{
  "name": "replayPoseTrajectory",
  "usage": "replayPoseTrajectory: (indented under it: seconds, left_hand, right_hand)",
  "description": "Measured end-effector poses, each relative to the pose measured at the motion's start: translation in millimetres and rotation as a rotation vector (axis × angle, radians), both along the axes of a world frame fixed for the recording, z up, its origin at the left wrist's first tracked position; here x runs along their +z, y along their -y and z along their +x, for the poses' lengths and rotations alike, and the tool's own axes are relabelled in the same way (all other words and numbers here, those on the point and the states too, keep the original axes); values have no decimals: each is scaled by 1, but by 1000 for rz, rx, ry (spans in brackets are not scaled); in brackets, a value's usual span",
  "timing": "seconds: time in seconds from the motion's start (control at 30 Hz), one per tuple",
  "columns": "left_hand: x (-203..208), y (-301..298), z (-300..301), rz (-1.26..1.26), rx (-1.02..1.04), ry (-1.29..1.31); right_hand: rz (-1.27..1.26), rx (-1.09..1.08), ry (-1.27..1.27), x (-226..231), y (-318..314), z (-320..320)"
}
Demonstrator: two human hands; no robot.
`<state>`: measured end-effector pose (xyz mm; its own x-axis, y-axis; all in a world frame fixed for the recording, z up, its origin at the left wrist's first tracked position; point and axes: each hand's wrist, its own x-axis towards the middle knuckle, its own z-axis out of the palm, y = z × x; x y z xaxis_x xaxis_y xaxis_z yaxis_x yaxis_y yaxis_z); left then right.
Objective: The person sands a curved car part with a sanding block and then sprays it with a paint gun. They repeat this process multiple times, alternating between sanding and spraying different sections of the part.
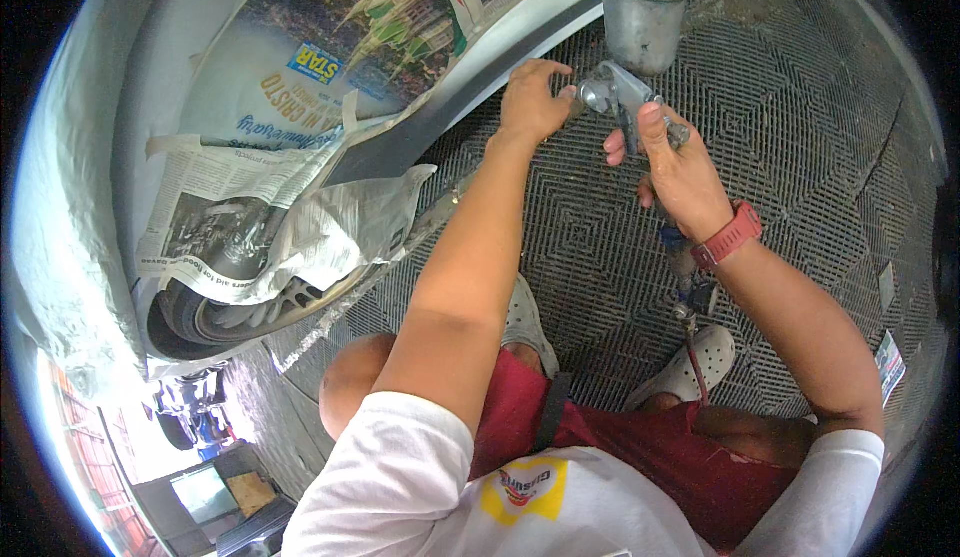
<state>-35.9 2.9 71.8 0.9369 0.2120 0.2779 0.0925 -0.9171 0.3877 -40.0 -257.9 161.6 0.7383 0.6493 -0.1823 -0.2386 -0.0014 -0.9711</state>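
Note:
My right hand [682,162] is wrapped round the grip of a metal spray gun [628,97]. A silver lidded paint cup [643,27] sits on top of the gun. Below the hand, a fitting with a regulator [683,272] joins the gun to a dark red hose [697,362]. My left hand [535,102] is held just left of the gun's nozzle, beside the car's lower edge. Its thumb and forefinger are apart, with nothing seen between them; the other fingers are partly hidden.
Newspaper sheets [230,212] and masking tape cover parts of the car body [170,77] at left. A wheel [250,312] shows beneath the paper. Ridged dark matting [800,107] covers the floor. My feet, in light clogs [690,362], rest near the hose.

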Motion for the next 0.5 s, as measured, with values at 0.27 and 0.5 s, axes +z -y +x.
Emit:
replayPoseTrajectory:
  seconds: [0.27, 0.5]
  left_hand:
    - [-36, -40, -77, -86, 535, -2]
    - [-67, -46, -112, -304, 1005, -49]
  right_hand:
    - [29, -40, 17, -7, -3, 3]
    - [18, 35, 16, -7, -10, -2]
